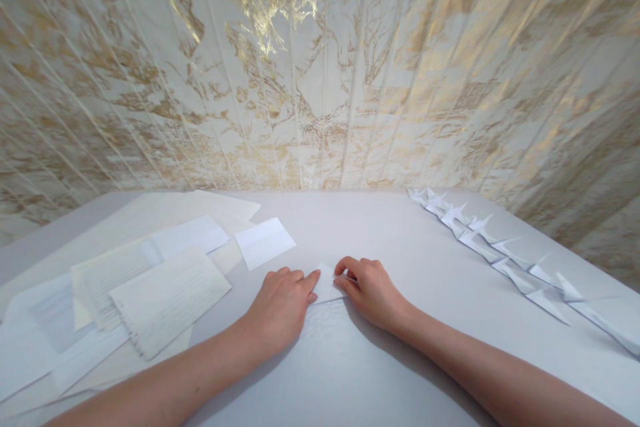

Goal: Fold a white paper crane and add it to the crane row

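Observation:
A small folded piece of white paper [325,287] lies on the table in front of me, its lower edge straight and its top coming to a blunt point. My left hand [283,307] grips its left side, index finger and thumb on the paper and the other fingers curled. At the right end, my right hand [370,287] pinches the paper between thumb and fingertips. The hands partly cover both ends of the paper. Just beyond my left hand lies a creased white paper square [265,241].
Overlapping sheets [195,235] and a written or printed page [170,300] spread across the left side. Folded paper figures with pointed tips, like cranes [500,250], stand in two rows along the right. A gold-patterned curtain [320,80] hangs behind the light table [360,227].

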Demonstrator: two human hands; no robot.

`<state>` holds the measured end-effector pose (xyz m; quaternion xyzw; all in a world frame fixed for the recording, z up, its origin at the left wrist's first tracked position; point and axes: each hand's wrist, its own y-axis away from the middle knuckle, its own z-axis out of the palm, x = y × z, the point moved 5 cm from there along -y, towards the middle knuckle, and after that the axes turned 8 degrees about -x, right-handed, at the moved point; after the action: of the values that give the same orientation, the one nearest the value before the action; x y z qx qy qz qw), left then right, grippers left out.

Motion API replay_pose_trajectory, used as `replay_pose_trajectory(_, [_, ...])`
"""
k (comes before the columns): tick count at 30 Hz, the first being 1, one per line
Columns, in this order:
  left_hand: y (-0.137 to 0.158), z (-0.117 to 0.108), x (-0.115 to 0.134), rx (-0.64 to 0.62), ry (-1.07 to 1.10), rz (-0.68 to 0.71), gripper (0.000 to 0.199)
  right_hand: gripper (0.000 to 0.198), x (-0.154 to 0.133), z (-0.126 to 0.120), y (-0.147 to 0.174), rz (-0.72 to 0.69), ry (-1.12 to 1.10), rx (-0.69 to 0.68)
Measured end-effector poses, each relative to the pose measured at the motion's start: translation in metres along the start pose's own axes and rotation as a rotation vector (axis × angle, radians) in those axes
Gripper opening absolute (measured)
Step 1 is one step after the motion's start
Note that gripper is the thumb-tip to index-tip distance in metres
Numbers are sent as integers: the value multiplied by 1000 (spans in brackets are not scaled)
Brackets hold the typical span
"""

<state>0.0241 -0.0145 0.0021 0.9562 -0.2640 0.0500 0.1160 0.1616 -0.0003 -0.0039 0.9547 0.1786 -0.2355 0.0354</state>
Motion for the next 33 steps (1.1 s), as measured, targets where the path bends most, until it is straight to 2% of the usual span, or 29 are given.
replay_pose_trajectory(15, [-2, 2, -1, 16, -59, 18, 32, 9, 0, 0, 0, 5, 13, -10])
replay_pose_trajectory(23, [1, -4, 4, 209, -51, 49, 19, 24, -5, 0, 8, 31, 180, 36])
replay_pose_trajectory(28, [0, -2, 4, 227, -62, 61, 18, 26, 0, -3, 17, 57, 235, 65])
replay_pose_trajectory(33, [-1, -3, 3, 227, -65, 71, 18, 25, 18, -7, 29, 53, 240, 68])
